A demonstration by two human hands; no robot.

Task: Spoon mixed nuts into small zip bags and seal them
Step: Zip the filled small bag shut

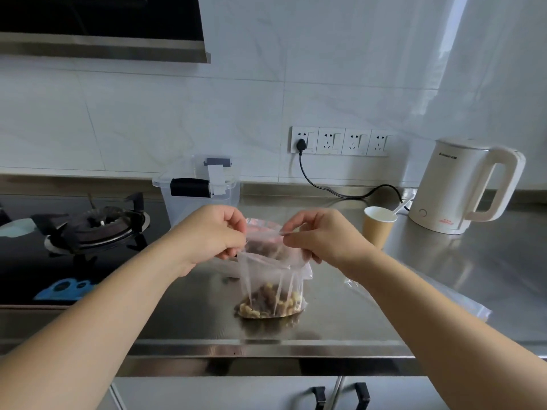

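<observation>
Steel counter [325, 327]: upright zip bag [273, 279], mouth up, seemingly between both hands [217, 233].

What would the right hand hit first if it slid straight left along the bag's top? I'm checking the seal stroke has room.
Probably the left hand, pinching the same zip bag top; the right hand has only a short strip between them.

- The left hand [217, 232] and right hand [321, 236] pinch the top edge of a clear zip bag [273, 279].
- Mixed nuts [270, 303] fill its bottom, resting on the steel counter [444, 276].
- A paper cup [379, 229] stands beside a white kettle [455, 187].
- A clear lidded box [196, 187] sits behind the hands.
</observation>
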